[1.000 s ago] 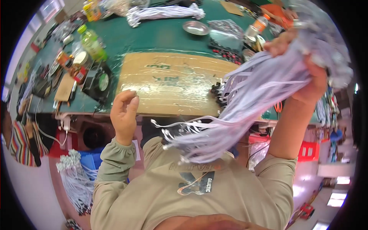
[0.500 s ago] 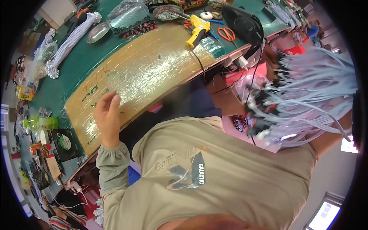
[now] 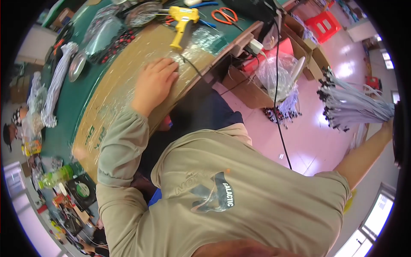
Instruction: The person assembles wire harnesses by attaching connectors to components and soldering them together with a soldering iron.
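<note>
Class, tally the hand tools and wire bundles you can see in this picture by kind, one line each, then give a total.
Yellow glue gun: 1
Orange-handled scissors: 1
White wire bundle held out in the right hand, over the floor: 1
White wire bundle lying on the green bench: 1
Total: 4
The left hand rests flat on the taped cardboard sheet.

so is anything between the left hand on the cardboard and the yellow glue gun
Nothing solid. The left hand lies flat on the taped cardboard sheet, and the yellow glue gun lies just beyond its fingers; only the gun's thin black cord crosses the sheet beside the fingers.
</note>
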